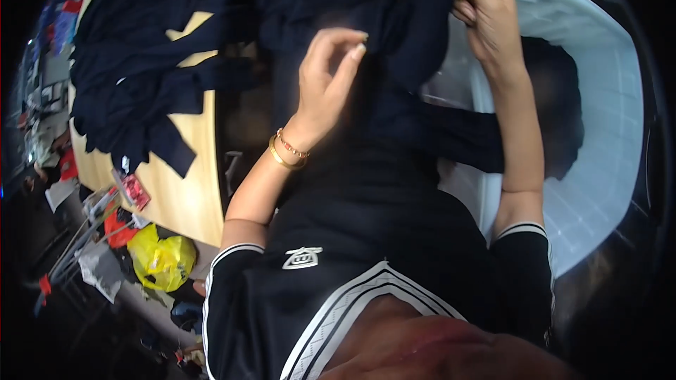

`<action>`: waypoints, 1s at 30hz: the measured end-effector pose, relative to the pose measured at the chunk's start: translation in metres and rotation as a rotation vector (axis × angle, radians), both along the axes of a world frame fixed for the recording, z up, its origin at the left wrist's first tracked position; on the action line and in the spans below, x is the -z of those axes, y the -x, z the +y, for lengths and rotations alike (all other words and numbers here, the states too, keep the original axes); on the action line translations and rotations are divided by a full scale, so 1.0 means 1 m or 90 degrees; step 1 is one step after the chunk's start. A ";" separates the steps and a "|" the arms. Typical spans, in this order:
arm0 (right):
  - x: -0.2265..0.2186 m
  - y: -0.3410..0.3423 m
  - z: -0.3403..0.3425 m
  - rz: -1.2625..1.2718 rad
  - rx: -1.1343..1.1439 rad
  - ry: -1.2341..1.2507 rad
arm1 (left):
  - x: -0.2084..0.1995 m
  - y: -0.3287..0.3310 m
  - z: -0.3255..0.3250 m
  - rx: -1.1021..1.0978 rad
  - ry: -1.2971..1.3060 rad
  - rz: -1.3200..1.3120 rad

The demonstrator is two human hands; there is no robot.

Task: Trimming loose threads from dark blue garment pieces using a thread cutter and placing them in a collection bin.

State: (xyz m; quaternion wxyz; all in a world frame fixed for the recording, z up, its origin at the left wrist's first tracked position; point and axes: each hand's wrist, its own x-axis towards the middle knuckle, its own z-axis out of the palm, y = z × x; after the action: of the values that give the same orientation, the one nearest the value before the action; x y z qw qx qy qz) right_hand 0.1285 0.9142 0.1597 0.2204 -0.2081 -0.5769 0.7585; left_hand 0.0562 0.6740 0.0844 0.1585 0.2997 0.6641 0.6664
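Under the left hand [327,77], a navy garment [394,21] is being handled.

The left thumb and forefinger are held narrowly parted, with nothing visible between them; what is gripped by the right hand [493,17], beside the garment's right edge, cannot be told. The cloth seems to be mid-handling; a steady left-hand pinch appears to be called for.

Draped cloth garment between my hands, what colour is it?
The draped cloth garment is very dark navy blue, seen best in the head view.
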 end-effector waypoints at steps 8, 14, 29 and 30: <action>-0.003 0.006 -0.021 -0.031 0.030 -0.003 | 0.005 -0.023 0.016 0.054 0.210 0.282; 0.009 0.005 -0.006 0.046 -0.013 -0.074 | 0.036 -0.006 0.015 0.055 0.218 0.328; -0.019 -0.018 -0.011 0.037 -0.077 -0.279 | -0.102 0.050 -0.058 0.018 -0.247 -0.300; -0.032 -0.020 -0.016 0.026 -0.148 -0.296 | -0.125 0.048 -0.066 0.018 -0.235 -0.268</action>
State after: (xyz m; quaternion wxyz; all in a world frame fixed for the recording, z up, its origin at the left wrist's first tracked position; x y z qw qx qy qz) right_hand 0.1486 0.8986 0.1913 0.1851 -0.0686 -0.7514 0.6297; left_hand 0.0083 0.6078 0.2097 0.2448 0.1874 0.4796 0.8215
